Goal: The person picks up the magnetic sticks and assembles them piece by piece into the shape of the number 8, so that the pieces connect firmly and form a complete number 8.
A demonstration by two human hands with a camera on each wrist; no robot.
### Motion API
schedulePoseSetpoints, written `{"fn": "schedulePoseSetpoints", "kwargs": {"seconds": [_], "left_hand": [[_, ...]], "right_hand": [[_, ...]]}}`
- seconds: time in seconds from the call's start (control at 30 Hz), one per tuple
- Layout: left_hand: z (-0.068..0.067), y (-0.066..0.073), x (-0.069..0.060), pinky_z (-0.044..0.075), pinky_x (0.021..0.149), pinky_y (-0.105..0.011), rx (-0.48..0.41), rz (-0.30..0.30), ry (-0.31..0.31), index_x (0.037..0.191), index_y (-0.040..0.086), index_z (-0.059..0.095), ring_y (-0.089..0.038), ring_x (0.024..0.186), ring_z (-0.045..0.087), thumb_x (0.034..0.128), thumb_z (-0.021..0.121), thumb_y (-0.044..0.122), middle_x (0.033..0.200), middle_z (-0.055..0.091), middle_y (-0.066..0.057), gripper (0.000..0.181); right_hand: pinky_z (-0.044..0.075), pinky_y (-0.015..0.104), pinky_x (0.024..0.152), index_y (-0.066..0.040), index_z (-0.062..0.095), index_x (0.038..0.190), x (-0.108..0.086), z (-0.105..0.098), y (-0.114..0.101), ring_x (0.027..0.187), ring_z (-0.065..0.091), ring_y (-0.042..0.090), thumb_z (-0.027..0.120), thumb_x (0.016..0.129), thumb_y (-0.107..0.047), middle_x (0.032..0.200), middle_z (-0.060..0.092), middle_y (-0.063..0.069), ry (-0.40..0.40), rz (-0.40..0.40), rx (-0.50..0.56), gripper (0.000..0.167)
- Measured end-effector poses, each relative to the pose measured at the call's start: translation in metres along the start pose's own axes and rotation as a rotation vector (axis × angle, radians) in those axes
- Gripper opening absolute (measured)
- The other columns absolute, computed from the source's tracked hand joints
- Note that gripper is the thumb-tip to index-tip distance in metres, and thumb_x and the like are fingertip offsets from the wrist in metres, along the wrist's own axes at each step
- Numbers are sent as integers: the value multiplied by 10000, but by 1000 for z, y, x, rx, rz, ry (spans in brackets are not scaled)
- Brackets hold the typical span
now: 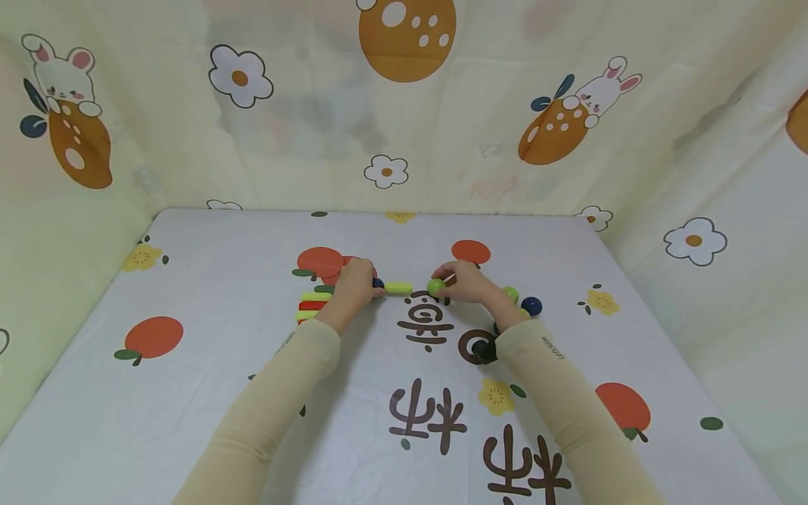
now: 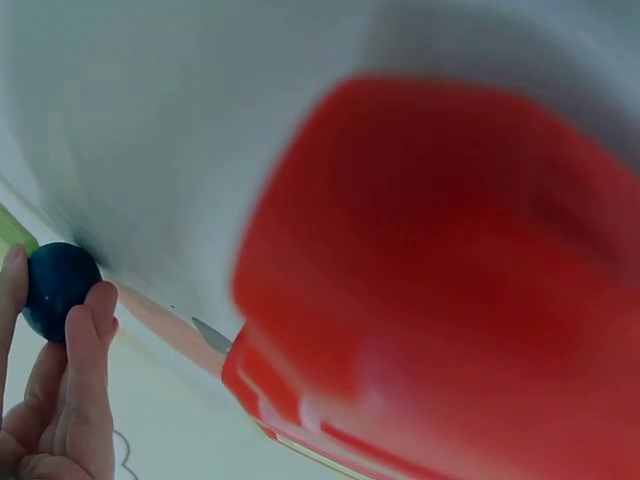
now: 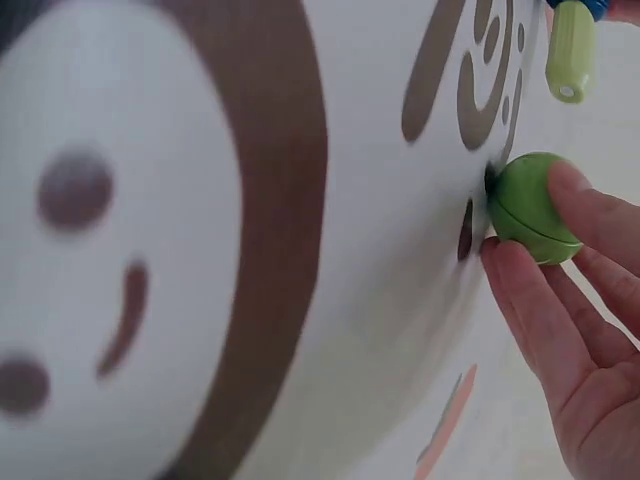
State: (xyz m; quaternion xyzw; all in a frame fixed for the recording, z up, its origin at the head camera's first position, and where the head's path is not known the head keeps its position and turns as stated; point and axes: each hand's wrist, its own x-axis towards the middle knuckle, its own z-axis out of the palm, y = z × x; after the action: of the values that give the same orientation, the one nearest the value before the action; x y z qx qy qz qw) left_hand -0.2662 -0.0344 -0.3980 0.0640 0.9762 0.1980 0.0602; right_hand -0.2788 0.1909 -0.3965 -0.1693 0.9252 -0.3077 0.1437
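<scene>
My left hand (image 1: pixel 355 286) pinches a dark blue ball (image 2: pixel 60 290) between thumb and fingers. From that ball a yellow-green stick (image 1: pixel 399 287) points right, low over the table; its round end with a small hole shows in the right wrist view. Facing it across a short gap, my right hand (image 1: pixel 470 283) grips a green ball (image 3: pixel 535 205) with a seam line, close to the tabletop. Beside the left wrist lie red sticks (image 1: pixel 312 306) and yellow-green sticks (image 1: pixel 315 297), partly hidden by the forearm. Large and blurred, red sticks (image 2: pixel 440 260) fill much of the left wrist view.
Past the right wrist lie another green ball (image 1: pixel 511 293) and another blue ball (image 1: pixel 532 306), with further pieces partly covered by the sleeve. A dark round thing (image 1: pixel 483 351) sits near that sleeve. The printed tablecloth (image 1: pixel 208 414) covers the table; patterned curtains (image 1: pixel 303 140) hang behind and at both sides.
</scene>
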Motion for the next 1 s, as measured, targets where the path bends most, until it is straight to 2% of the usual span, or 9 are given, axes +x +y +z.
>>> {"fn": "schedulePoseSetpoints", "kwargs": {"seconds": [0.37,0.77,1.0], "left_hand": [[0,1,1,451,735,-305,-14,1,-6,920,18,652,-216,803,530,724,781,259,877,599,-89,336],[-2,0,0,458,720,-295,-29,-15,-12,912,11,649,-220,793,531,722,782,244,859,592,-88,329],[0,-2,0,465,730,-296,-7,15,-13,945,11,655,-215,799,539,734,771,255,889,608,-89,343]], "right_hand": [[483,332,800,7,606,1125,8,13,-8,1032,571,284,688,806,-94,1110,611,156,-15,-31,50,345],[475,335,816,-10,619,1135,11,17,-12,977,590,243,686,815,-113,1096,622,143,-2,-3,20,343],[476,319,790,-11,622,1133,11,17,-13,943,589,225,689,814,-114,1090,627,137,0,15,10,341]]}}
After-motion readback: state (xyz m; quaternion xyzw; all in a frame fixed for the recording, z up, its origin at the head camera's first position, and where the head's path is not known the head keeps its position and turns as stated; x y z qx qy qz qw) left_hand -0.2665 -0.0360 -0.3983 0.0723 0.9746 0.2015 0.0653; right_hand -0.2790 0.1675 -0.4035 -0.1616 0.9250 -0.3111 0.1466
